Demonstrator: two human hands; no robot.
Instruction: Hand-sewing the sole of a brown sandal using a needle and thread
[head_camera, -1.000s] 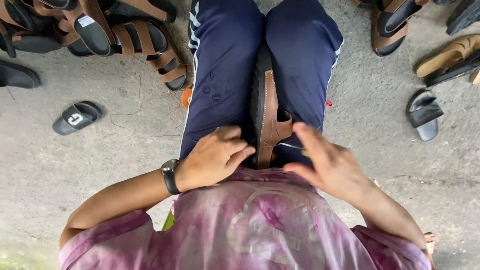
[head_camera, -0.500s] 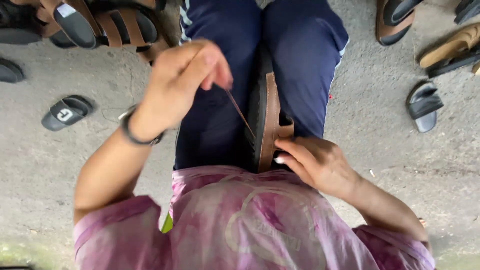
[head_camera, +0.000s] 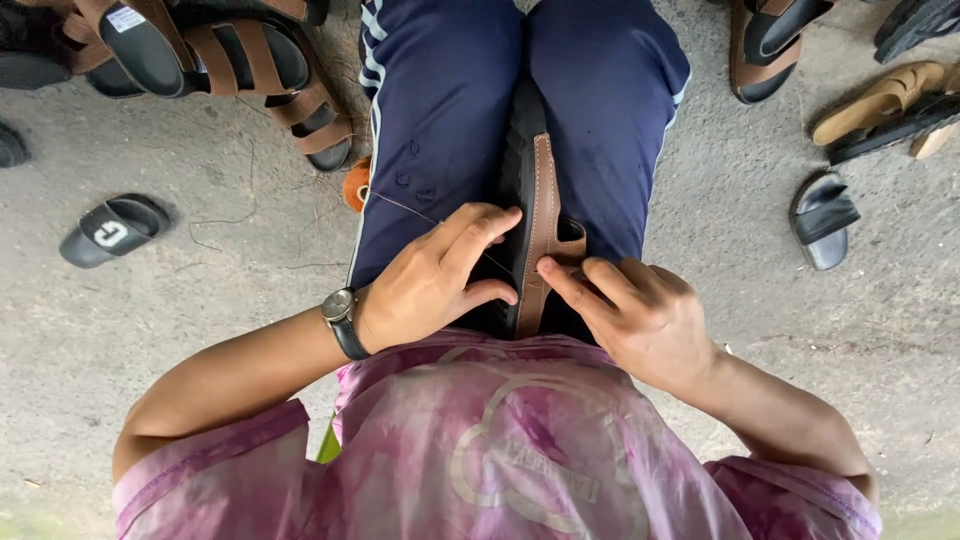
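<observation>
Both hands (head_camera: 435, 275) (head_camera: 640, 310) press sandal (head_camera: 540, 220) between knees

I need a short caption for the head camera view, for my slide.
Both hands, left hand and right hand, work on a brown-strapped sandal clamped between the knees.

The left hand (head_camera: 435, 275) lies palm down, fingers curled, forefinger extended. The right hand (head_camera: 640, 315) points its forefinger inward. Both forearms angle toward the lap.
</observation>
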